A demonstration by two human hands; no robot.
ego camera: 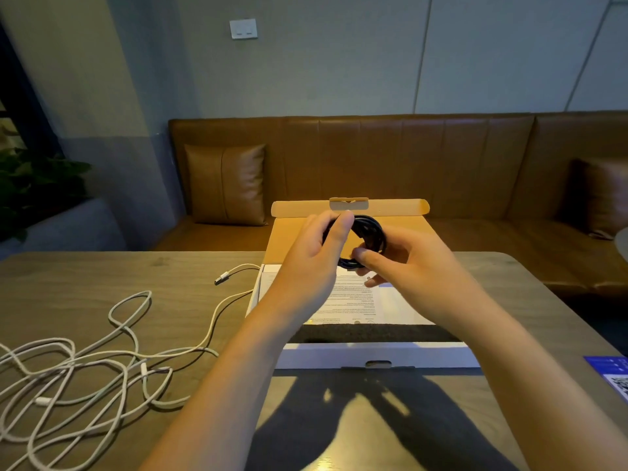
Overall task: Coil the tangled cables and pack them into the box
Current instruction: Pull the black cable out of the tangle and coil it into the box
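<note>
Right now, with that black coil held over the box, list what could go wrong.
1. The black coil is pinched only between the left hand and right hand; nothing visibly ties it, so it may spring open once released into the box.
2. The white cables lie tangled on the table; pulling one end could tighten knots.

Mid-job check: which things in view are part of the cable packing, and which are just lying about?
Part of the job:
black cable coil, held by left hand and right hand
tangled white cables on the table
open box

Lying about:
blue leaflet
sofa
cushion
plant
</note>
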